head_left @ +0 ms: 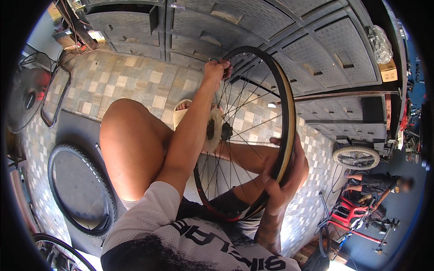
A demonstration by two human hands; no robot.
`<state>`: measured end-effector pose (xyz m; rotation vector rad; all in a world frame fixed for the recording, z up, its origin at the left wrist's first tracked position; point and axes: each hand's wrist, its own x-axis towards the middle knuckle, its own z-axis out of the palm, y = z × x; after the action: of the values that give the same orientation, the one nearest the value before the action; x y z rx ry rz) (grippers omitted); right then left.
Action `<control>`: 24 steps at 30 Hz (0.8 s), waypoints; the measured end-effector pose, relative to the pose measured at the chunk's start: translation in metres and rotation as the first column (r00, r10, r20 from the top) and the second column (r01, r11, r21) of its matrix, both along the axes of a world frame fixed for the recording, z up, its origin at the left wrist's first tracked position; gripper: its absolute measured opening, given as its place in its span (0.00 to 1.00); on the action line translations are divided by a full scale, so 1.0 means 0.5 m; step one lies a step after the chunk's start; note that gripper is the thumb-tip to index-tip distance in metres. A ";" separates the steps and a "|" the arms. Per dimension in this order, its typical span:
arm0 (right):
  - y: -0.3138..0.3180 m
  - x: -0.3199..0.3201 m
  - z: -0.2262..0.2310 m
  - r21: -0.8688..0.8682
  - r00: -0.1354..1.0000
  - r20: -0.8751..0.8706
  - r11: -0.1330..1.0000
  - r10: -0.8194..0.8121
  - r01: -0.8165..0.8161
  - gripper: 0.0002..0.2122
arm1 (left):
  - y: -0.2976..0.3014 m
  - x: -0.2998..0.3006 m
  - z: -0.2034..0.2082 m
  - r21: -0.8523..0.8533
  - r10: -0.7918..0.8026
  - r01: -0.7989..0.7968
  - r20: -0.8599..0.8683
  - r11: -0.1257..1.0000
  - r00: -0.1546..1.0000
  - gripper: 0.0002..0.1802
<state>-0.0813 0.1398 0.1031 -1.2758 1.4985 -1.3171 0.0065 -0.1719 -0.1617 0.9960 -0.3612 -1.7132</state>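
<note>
A spoked bicycle wheel stands tilted between my bent legs, its black rim showing a tan band around the outer edge. On its hub sits a pale round disc. My right hand wraps around the near right side of the rim, thumb towards me and fingers behind it. At the far upper edge of the wheel, my left hand has its fingers pinched together beside the rim. What lies between those fingers is too small to tell. Beside my left leg, a loose black tire lies flat on a dark mat.
Grey drawer cabinets line the far side. To the left stand a fan and part of another wheel. At right are a tired wheel, a seated person, a red chair and a box.
</note>
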 end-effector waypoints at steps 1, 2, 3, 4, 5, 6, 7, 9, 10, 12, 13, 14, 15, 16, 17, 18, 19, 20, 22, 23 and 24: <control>0.018 0.005 -0.001 0.005 1.000 0.020 1.000 -0.008 0.008 0.40 | 0.005 0.005 0.020 -0.033 0.006 -0.008 -0.055 0.999 0.998 0.06; 0.034 0.007 -0.001 0.004 0.999 0.038 1.000 0.007 -0.008 0.37 | 0.011 0.012 0.046 -0.056 0.004 -0.009 -0.102 0.998 0.995 0.07; 0.050 0.008 0.002 0.069 0.987 0.161 0.998 -0.013 0.002 0.36 | 0.020 0.021 0.073 -0.043 -0.007 0.001 -0.132 0.999 0.991 0.09; 0.059 0.007 0.002 0.105 0.994 0.099 0.994 -0.034 0.024 0.37 | 0.036 0.029 0.099 -0.111 -0.012 -0.006 -0.156 0.994 0.988 0.09; 0.068 0.006 0.004 0.100 0.998 0.051 0.994 -0.040 0.034 0.39 | 0.051 0.032 0.130 -0.146 -0.022 -0.002 -0.166 0.989 0.986 0.09; 0.070 0.005 0.005 0.077 0.998 0.006 0.995 -0.063 0.062 0.40 | 0.067 0.037 0.163 -0.188 -0.031 -0.002 -0.174 0.982 0.984 0.09; 0.074 0.006 0.011 0.111 0.994 0.025 0.988 -0.108 0.105 0.48 | 0.090 0.039 0.194 -0.251 -0.081 0.048 -0.124 0.967 0.989 0.10; 0.059 0.004 0.017 0.047 0.996 -0.027 0.995 -0.086 0.088 0.45 | 0.129 0.042 0.244 -0.403 -0.168 0.143 -0.026 0.904 0.986 0.13; 0.051 0.006 0.020 0.036 0.994 -0.060 0.995 -0.094 0.096 0.44 | 0.140 0.051 0.261 -0.370 -0.199 0.203 0.051 0.907 0.979 0.16; 0.033 0.014 0.024 0.125 0.992 -0.111 0.989 -0.063 0.077 0.42 | 0.152 0.081 0.272 -0.397 -0.255 0.304 0.174 0.866 0.951 0.23; 0.027 0.019 0.026 0.148 0.989 -0.145 0.988 -0.026 0.048 0.41 | 0.150 0.102 0.266 -0.306 -0.272 0.431 0.447 0.849 0.852 0.37; 0.022 0.023 0.026 0.156 0.994 -0.104 0.986 -0.043 0.059 0.40 | 0.147 0.122 0.254 -0.212 -0.332 0.534 0.584 0.819 0.741 0.37; 0.016 0.026 0.022 0.132 0.997 -0.071 0.990 -0.033 0.043 0.39 | 0.142 0.140 0.236 -0.114 -0.378 0.616 0.699 0.779 0.607 0.38; 0.012 0.027 0.019 0.125 0.999 -0.034 0.991 -0.041 0.045 0.39 | 0.139 0.151 0.216 0.004 -0.398 0.653 0.795 0.757 0.457 0.39; 0.013 0.029 0.016 0.112 0.999 -0.038 0.993 -0.024 0.028 0.39 | 0.140 0.153 0.194 0.055 -0.361 0.661 0.870 0.748 0.337 0.38; 0.015 0.028 0.014 0.115 0.999 -0.038 0.993 -0.029 0.033 0.39 | 0.143 0.151 0.175 0.108 -0.307 0.639 0.928 0.762 0.210 0.38; 0.016 0.026 0.011 0.140 0.997 -0.028 0.988 -0.065 0.069 0.39 | 0.144 0.145 0.161 0.186 -0.290 0.625 0.955 0.758 0.067 0.38; 0.018 0.024 0.008 0.111 0.999 -0.040 0.993 -0.032 0.036 0.39 | 0.147 0.136 0.152 0.108 -0.217 0.581 0.969 0.807 0.120 0.37; 0.023 0.022 0.004 0.100 0.999 -0.032 0.994 -0.032 0.035 0.39 | 0.155 0.113 0.154 0.027 -0.156 0.527 0.967 0.850 0.202 0.36; 0.024 0.021 0.003 0.116 0.999 -0.029 0.992 -0.043 0.047 0.39 | 0.159 0.106 0.162 -0.005 -0.128 0.538 0.970 0.843 0.209 0.34; 0.024 0.021 0.002 0.115 0.999 -0.023 0.992 -0.047 0.049 0.39 | 0.160 0.102 0.175 -0.047 -0.092 0.550 0.971 0.834 0.222 0.31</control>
<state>-0.0707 0.1520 0.1042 -1.1897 1.6047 -1.2322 0.0573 -0.0918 -0.0741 1.6423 -1.7940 -1.0455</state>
